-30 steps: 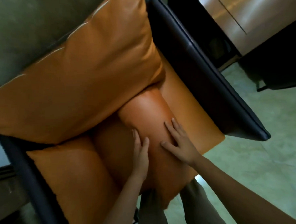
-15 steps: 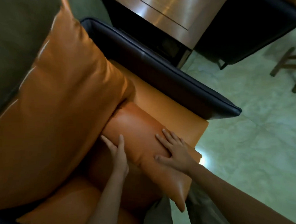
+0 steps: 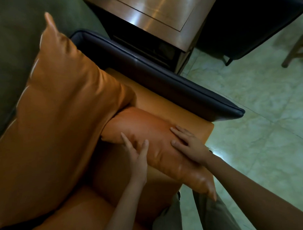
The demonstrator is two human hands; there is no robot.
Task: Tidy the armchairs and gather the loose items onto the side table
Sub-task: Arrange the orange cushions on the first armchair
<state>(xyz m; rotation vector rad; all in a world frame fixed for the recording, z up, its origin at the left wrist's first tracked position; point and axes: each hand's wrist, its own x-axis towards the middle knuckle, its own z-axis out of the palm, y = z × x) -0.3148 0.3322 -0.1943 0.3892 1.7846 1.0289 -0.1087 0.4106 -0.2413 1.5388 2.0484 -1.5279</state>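
- At nine o'clock in our view, the big orange back cushion (image 3: 61, 118) leans against the chair back. Its lower right corner overlaps the far end of the small pillow (image 3: 144, 125).
- Our left hand (image 3: 136, 155), near six o'clock of centre, lies released on the pillow's left edge, fingers straight and thumb spread, gripping nothing.
- The small pillow lies on the seat (image 3: 178, 110), running from ten o'clock to four o'clock. Its near end overhangs the seat front above our legs.
- Our right hand (image 3: 189, 146) rests flat on the pillow's right flank, fingers splayed and relaxed, holding nothing.
- We judge that the step in hand is straightening this pillow on the armchair.
- Next, we reckon, it must be pushed or turned from both sides until it sits square against the back cushion with no overhang.
- Beyond the dark armrest (image 3: 163, 80), at twelve o'clock, stands the side table (image 3: 149, 15), its glossy top only partly in view.
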